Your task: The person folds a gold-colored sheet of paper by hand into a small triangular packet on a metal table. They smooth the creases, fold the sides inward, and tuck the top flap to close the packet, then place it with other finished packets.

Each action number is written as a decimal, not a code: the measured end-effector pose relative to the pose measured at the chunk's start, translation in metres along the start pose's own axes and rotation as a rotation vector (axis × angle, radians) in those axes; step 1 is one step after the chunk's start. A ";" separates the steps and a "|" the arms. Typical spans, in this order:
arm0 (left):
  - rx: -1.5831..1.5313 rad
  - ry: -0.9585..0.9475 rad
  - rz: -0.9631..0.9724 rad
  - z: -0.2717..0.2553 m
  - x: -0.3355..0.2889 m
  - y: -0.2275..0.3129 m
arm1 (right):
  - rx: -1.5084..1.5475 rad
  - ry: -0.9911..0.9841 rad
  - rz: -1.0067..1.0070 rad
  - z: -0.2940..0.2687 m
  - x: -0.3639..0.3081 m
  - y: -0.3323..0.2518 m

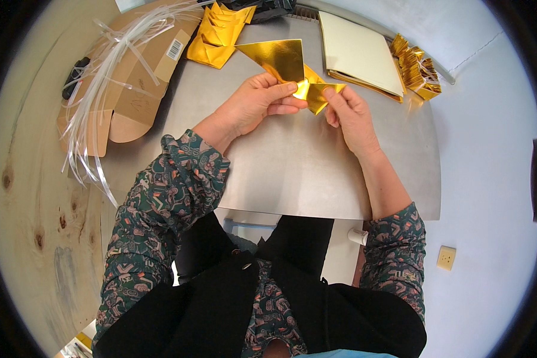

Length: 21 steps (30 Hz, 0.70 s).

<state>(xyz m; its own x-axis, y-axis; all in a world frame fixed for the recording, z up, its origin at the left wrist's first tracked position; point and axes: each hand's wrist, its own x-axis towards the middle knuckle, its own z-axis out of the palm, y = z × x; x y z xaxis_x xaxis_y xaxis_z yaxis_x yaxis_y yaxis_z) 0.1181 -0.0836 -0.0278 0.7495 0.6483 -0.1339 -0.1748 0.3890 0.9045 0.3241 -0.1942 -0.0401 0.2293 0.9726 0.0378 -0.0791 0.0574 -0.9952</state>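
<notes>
Above the metal tabletop (292, 173), both my hands hold one partly folded sheet of shiny gold paper (283, 56). My left hand (259, 104) is closed on its middle, thumb on top and fingers beneath. A large pointed flap rises from there toward the far side. On the right, my right hand (353, 116) pinches a smaller folded end between thumb and fingers. Folded gold paper pieces (218, 36) lie overlapping in a row at the far left of the table. At the far right is a stack of sheets (361, 51), pale on top with gold edges showing.
A brown cardboard box (140, 101) stands at the left, draped with white plastic strips (92, 113). Pleated gold paper pieces (417, 68) sit beside the stack, near the wall. Black plastic (271, 9) lies at the back. A wall socket (446, 258) is at the lower right.
</notes>
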 end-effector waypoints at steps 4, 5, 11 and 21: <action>0.020 -0.026 0.006 0.000 0.000 0.000 | 0.040 0.001 -0.048 -0.003 0.002 0.001; 0.024 -0.023 0.003 0.000 0.000 0.000 | 0.034 0.000 -0.052 -0.004 0.002 0.002; 0.068 0.005 -0.018 0.002 -0.001 0.001 | 0.046 -0.010 -0.064 -0.008 0.004 0.005; 0.148 -0.008 -0.028 0.004 -0.002 0.001 | -0.884 0.233 -0.830 0.008 -0.001 -0.010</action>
<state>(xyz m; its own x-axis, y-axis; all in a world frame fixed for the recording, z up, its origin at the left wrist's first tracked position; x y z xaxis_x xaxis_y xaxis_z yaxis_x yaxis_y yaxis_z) 0.1189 -0.0875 -0.0245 0.7582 0.6328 -0.1573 -0.0578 0.3056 0.9504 0.3167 -0.1942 -0.0298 0.0715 0.6460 0.7600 0.8351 0.3779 -0.3998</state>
